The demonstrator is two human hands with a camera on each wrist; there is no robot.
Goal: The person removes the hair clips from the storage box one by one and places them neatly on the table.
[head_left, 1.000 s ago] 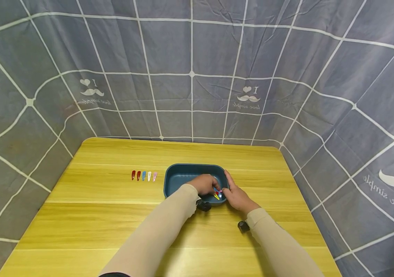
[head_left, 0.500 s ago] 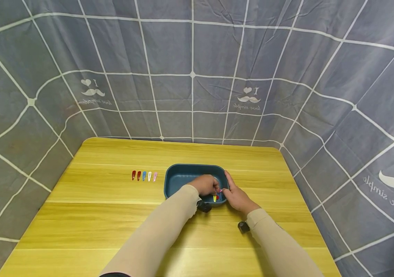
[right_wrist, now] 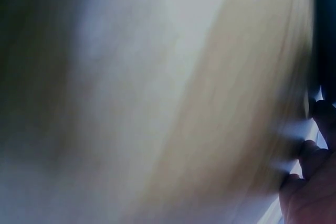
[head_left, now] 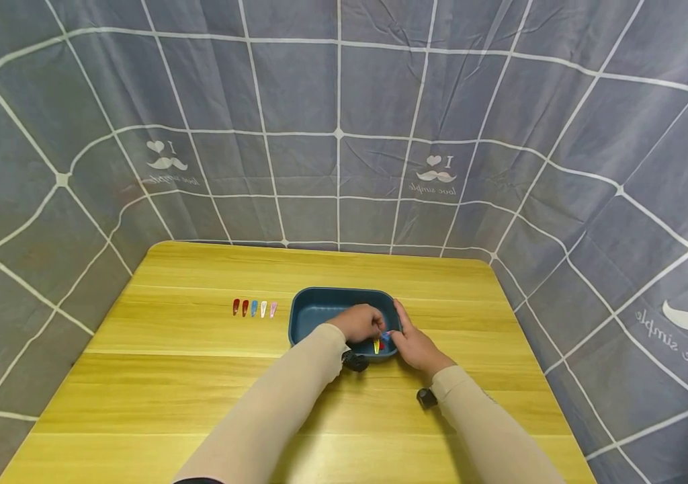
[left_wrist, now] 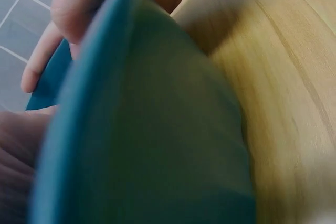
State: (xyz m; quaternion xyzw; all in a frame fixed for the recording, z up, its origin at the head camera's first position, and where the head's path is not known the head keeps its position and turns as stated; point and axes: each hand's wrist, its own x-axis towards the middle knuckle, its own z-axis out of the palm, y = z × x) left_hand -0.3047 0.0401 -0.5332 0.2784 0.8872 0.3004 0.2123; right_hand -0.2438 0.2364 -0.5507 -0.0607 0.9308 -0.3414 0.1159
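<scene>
My left hand reaches into a dark blue plastic box, its bent fingers down among small hair clips at the right end. A blue hair clip shows right by its fingertips; I cannot tell whether the fingers pinch a clip. Nearer the front wall lie a yellow hair clip and a red hair clip. My right hand grips the box's right wall, fingers along the outside and thumb over the rim. In the left wrist view the box wall hides much of the left hand.
On the wooden table, left of the box, several hair clips lie in a row: two red, then a blue, a white hair clip and a pink hair clip. A grey curtain with white lines hangs behind and around the table.
The left fingers have shifted the clips about in the box: a blue clip now shows by the fingertips where a pink one showed. The right hand keeps its hold on the box.
</scene>
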